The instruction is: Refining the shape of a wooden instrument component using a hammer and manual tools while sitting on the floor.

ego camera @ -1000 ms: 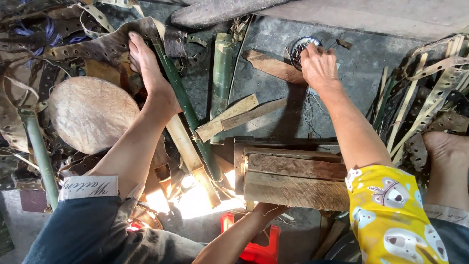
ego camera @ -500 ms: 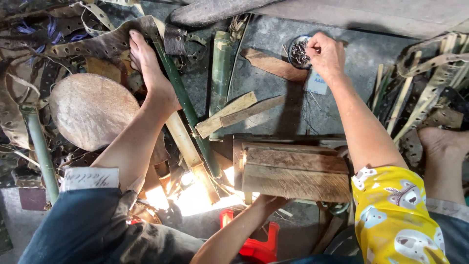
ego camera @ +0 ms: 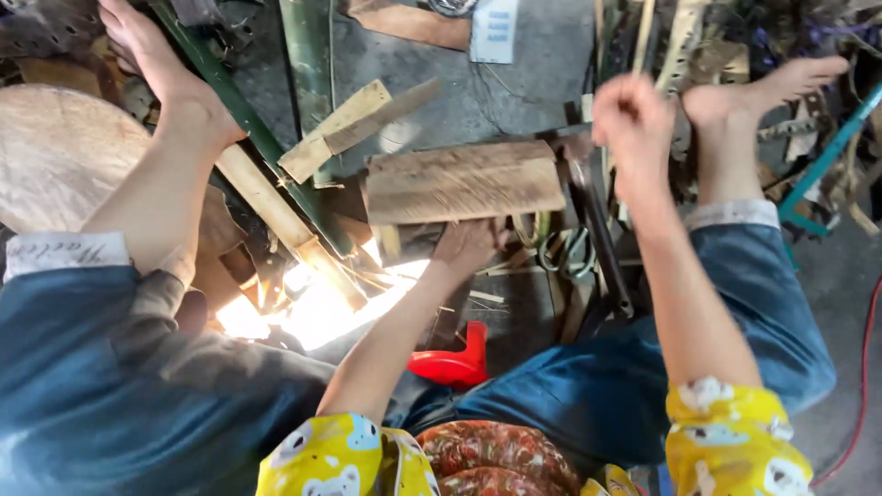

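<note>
A weathered wooden block (ego camera: 459,184) lies on the grey floor between my outstretched legs. My left hand (ego camera: 469,248) is against its near edge, with the fingers tucked under the block and hidden. My right hand (ego camera: 634,119) hovers in a closed fist just past the block's right end; I see nothing in it. Below that fist a dark metal tool (ego camera: 593,207) lies beside the block. My bare left foot (ego camera: 147,46) rests on green bamboo (ego camera: 248,119), and my right foot (ego camera: 763,92) is at the upper right.
A round wood stump (ego camera: 55,156) sits at the left. Split bamboo pieces (ego camera: 354,119) lie beyond the block, and a white card (ego camera: 496,28) lies farther off. A red plastic piece (ego camera: 455,363) is between my knees. Bamboo strips clutter the right side, where a red cable (ego camera: 864,367) runs.
My right hand has drawn back from the round coil at the far side to the block's right end and closed into a fist. The view has tilted down and nearer.
</note>
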